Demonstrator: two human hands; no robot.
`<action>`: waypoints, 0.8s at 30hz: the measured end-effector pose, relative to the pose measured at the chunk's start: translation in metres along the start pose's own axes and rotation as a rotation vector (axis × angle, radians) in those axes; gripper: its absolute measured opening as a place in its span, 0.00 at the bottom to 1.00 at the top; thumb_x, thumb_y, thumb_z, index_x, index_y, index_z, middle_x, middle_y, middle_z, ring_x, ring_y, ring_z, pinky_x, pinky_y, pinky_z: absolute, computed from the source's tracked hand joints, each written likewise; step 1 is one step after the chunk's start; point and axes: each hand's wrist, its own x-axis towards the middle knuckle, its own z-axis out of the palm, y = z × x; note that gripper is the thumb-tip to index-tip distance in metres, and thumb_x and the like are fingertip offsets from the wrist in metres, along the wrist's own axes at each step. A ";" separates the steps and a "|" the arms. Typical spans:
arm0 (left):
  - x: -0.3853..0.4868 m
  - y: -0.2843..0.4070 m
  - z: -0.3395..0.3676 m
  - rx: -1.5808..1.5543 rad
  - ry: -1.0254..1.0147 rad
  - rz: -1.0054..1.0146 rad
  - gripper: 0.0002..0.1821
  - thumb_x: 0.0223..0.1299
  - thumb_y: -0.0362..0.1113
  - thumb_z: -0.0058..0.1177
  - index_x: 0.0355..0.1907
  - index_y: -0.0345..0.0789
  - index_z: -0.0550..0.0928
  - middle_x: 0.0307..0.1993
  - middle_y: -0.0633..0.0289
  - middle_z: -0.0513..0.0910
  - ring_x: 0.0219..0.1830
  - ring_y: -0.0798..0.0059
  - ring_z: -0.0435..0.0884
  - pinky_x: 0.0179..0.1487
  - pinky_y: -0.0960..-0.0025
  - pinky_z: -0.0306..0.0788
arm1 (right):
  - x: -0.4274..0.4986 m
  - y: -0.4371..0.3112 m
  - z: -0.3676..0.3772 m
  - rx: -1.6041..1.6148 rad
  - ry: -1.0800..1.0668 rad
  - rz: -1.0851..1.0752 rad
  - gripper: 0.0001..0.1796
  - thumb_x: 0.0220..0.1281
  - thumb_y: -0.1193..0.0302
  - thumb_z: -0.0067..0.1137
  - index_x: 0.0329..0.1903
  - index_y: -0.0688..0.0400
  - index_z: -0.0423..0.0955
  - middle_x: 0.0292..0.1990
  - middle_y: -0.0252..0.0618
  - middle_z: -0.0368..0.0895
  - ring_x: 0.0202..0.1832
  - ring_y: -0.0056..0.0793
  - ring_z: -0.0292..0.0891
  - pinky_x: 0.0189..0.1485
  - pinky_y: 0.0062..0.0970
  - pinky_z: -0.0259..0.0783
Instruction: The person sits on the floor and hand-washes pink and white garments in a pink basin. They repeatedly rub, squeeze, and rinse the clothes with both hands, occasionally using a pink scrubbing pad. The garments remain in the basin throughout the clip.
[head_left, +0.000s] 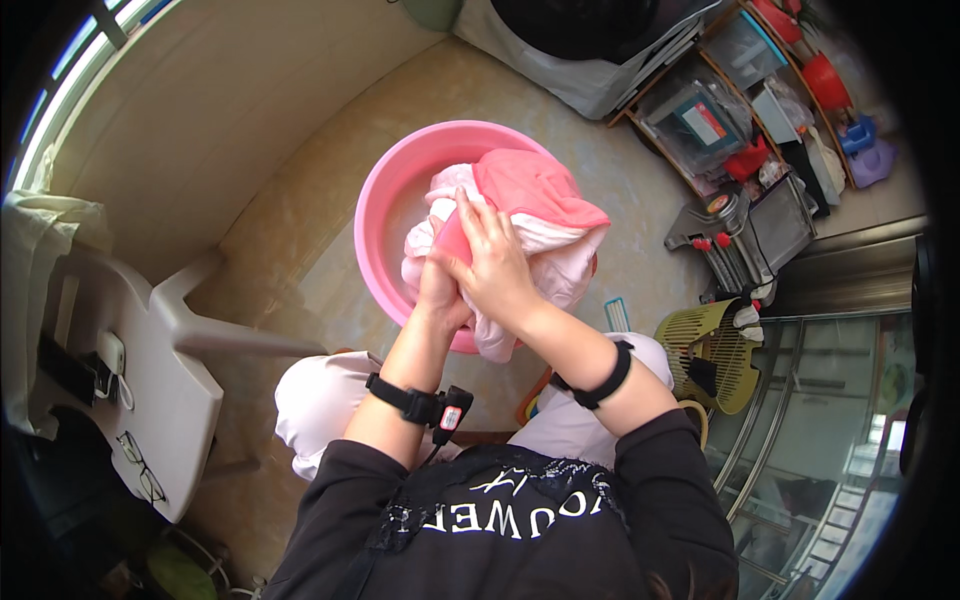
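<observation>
A pink plastic basin (371, 225) stands on the floor before me, with a bundled pink and white cloth (529, 180) piled in it and hanging over its near and right rim. My left hand (441, 281) is under a fold of pink fabric (454, 240), largely hidden by the other hand. From the right, my right hand (491, 259) lies over that fold, its fingers extended and close together. The fold is pressed between both hands, above the basin's middle.
At the left is a plastic chair (180, 382) with eyeglasses (141, 466) on it. A green slotted basket (709, 356) stands beside my right knee. Shelves (739, 82) with containers are at the upper right, near a silvery covered appliance (547, 71).
</observation>
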 end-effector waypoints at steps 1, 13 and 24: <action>-0.001 -0.001 0.000 -0.004 -0.004 0.006 0.39 0.68 0.66 0.31 0.68 0.35 0.61 0.60 0.52 0.72 0.61 0.60 0.73 0.64 0.55 0.68 | 0.007 0.004 0.009 -0.098 -0.082 0.088 0.48 0.58 0.45 0.57 0.68 0.69 0.56 0.55 0.60 0.69 0.56 0.55 0.65 0.61 0.46 0.60; -0.006 0.000 0.009 -0.041 0.022 -0.025 0.35 0.69 0.61 0.35 0.68 0.37 0.62 0.63 0.55 0.70 0.61 0.60 0.73 0.64 0.57 0.67 | 0.018 0.041 0.015 -0.225 0.110 0.125 0.46 0.63 0.44 0.50 0.70 0.68 0.52 0.53 0.63 0.68 0.55 0.59 0.65 0.63 0.46 0.58; -0.014 -0.003 0.018 -0.155 -0.133 -0.051 0.26 0.72 0.46 0.41 0.66 0.33 0.63 0.63 0.53 0.70 0.64 0.60 0.69 0.68 0.56 0.63 | 0.019 -0.001 -0.058 -0.185 0.242 -0.008 0.43 0.64 0.46 0.52 0.69 0.66 0.56 0.52 0.53 0.73 0.57 0.46 0.67 0.63 0.37 0.62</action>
